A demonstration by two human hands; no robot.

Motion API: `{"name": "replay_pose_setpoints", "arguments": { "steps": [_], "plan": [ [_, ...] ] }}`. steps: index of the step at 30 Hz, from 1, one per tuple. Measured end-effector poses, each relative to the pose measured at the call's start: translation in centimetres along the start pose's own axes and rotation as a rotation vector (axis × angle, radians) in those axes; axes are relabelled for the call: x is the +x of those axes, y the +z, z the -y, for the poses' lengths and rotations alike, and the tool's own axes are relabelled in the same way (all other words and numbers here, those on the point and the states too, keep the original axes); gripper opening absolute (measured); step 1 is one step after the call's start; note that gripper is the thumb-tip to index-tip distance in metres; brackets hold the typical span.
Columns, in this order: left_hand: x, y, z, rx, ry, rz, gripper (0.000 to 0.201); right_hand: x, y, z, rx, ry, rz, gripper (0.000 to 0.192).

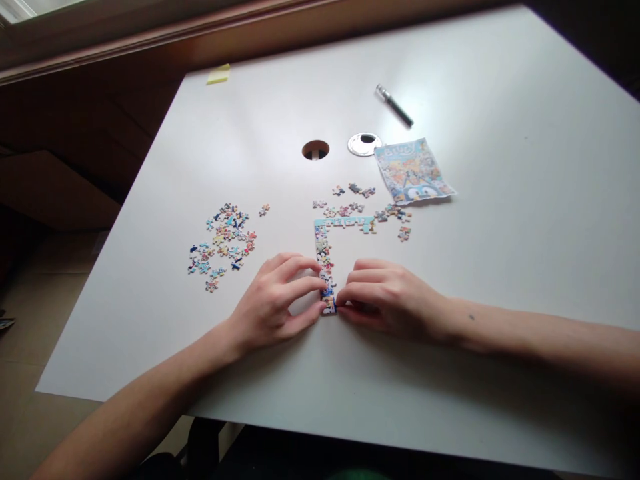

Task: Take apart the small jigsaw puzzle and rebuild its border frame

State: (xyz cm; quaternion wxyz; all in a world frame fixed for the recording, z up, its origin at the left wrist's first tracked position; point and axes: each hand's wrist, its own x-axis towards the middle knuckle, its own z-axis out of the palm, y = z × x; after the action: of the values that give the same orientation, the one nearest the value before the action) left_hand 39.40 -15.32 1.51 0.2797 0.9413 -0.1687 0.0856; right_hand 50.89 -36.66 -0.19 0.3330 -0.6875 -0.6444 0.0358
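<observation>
Joined jigsaw pieces form an upside-down L: a light-blue top row (345,221) and a left column (323,252) running down toward me. My left hand (280,297) lies along the column's left side, fingers spread and curved, with the fingertips touching its edge. Close to the column's bottom corner, on the right, my right hand (387,293) has thumb and fingers pinched together. A small dark-blue bit of a puzzle piece shows at those fingertips; the rest of it is hidden. Loose puzzle pieces (344,211) lie just above the top row, and more sit at its right end.
A pile of loose puzzle pieces (227,233) is spread on the white table (150,320) at left. The creased picture sheet (413,170) lies behind, near a round metal cover (361,144), a cable hole (315,150) and a marker (395,107). A yellow sticky note (219,74) is at the far edge.
</observation>
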Motion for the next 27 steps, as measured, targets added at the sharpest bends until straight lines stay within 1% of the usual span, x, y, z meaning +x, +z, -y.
{"name": "replay_pose_setpoints", "arguments": {
  "steps": [4,9,16,21,24,27],
  "plan": [
    [0.07,0.06,-0.12,0.016,-0.007,-0.005,0.015,-0.04,0.0,-0.04,0.006,0.004,0.015,0.016],
    [0.03,0.16,-0.2,0.017,-0.026,-0.004,0.016,-0.12,-0.12,0.03,-0.034,-0.007,0.048,0.019],
    [0.2,0.31,-0.51,0.0,-0.061,0.013,0.015,-0.08,-0.42,0.1,-0.19,-0.155,0.062,0.022],
    [0.24,0.32,-0.65,0.006,-0.075,0.015,0.013,-0.08,-0.75,0.0,-0.247,-0.26,0.123,0.018],
    [0.12,0.5,-0.71,0.04,-0.075,0.017,0.011,-0.07,-0.91,-0.06,-0.283,-0.27,0.14,0.019],
    [0.02,0.6,-0.81,0.095,-0.062,0.043,0.01,-0.05,-0.79,-0.42,-0.245,-0.271,0.148,0.021]
  ]
}}
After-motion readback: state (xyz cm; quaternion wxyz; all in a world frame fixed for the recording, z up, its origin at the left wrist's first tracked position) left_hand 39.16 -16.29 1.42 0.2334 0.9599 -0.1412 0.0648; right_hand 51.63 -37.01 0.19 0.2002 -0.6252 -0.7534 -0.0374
